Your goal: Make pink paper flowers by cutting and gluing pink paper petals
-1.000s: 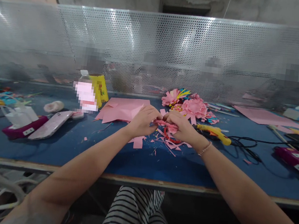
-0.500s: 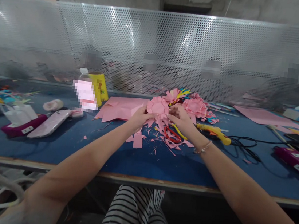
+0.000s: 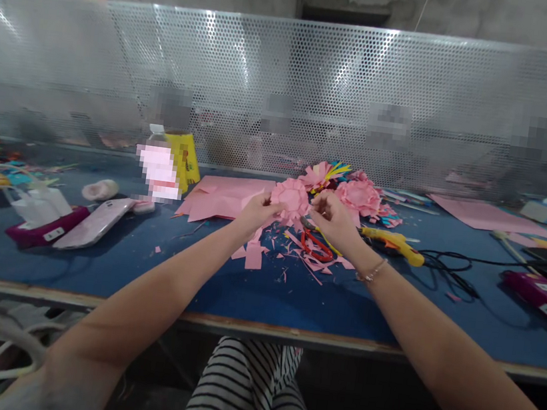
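Note:
A round pink paper flower (image 3: 290, 198) with ruffled petals is held up over the table. My left hand (image 3: 260, 211) pinches it by its left lower edge, thumb in front. Close to the flower's right edge is my right hand (image 3: 330, 216), its fingers curled together in a pinch; whatever lies between the fingertips is too small to make out. Below the hands lie red-handled scissors (image 3: 317, 246) among pink paper scraps (image 3: 253, 256). More pink paper flowers (image 3: 359, 195) are piled just behind my right hand.
Pink paper sheets (image 3: 224, 197) lie left of the flower. A yellow glue gun (image 3: 394, 242) with a black cable rests at right. A phone (image 3: 94, 225), purple power strip (image 3: 46, 229), and bottle (image 3: 154, 149) stand left. A perforated metal screen (image 3: 249, 81) closes the back.
My right hand has drawn slightly away from the flower's right edge, and its fingers have curled more. My left hand keeps hold of the flower. The view has shifted slightly.

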Available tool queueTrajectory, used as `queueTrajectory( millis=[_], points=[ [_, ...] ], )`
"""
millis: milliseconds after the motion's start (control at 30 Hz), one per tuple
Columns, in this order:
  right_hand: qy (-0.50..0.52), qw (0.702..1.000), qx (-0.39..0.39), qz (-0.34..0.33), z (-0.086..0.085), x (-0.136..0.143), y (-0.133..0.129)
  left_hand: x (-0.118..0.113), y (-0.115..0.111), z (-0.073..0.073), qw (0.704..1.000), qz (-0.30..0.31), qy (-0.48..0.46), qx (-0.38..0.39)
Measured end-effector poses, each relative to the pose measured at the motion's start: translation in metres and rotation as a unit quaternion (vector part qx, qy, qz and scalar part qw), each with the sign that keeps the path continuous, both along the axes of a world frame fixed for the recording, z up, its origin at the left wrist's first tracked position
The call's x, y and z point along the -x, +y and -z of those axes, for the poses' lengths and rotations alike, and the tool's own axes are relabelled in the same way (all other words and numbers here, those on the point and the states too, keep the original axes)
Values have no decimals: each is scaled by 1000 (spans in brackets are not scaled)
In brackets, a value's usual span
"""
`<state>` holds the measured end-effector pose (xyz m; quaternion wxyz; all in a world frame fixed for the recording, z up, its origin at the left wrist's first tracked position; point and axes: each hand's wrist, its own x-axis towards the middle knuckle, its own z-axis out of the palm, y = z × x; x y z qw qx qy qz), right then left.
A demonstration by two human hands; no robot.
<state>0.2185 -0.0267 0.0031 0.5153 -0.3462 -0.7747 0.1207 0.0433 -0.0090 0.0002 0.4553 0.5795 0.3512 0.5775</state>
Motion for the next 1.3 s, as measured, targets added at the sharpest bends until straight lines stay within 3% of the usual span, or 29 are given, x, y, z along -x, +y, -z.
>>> queueTrajectory(
  millis=[133, 333, 700, 867, 1300],
  points=[
    [-140, 986, -86, 14, -7, 2, -13, 4, 0, -2, 998, -15, 50, -38],
    [-225, 971, -71, 33, -1, 5, -13, 5, 4, 1, 997, 4, -3, -82],
    [-123, 991, 4, 50, 9, 13, -7, -1, -3, 0, 995, 8, -64, -76],
    [-67, 993, 78, 58, 10, 17, -8, -5, -6, 1, 997, 12, -58, -52],
    [-34, 987, 150, 37, 0, 19, -13, -8, -11, -1, 997, 50, -9, -54]
  ],
)
